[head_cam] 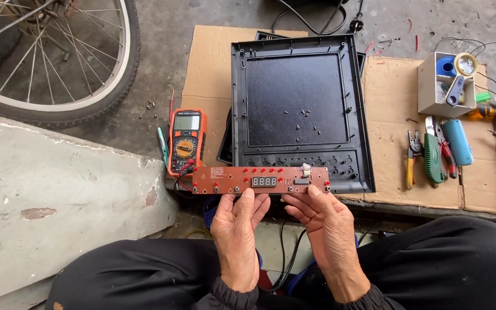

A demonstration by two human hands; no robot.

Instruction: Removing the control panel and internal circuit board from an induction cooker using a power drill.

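Observation:
I hold a long brown circuit board (228,179) level in front of me, its face up, with red buttons, small LEDs and a dark segment display in the middle. My left hand (237,229) grips its lower edge left of centre, thumb on top near the display. My right hand (328,227) grips the lower edge right of centre, thumb pressed near the right end. Behind the board lies a black plastic cooker housing (299,109), turned inside up, with several loose screws on its dark panel.
An orange multimeter (186,140) lies left of the housing on cardboard (208,69). Pliers and cutters (429,152), a blue cylinder (458,142) and a small box of tape rolls (446,83) sit at right. A bicycle wheel (58,57) and concrete slab (58,195) are at left.

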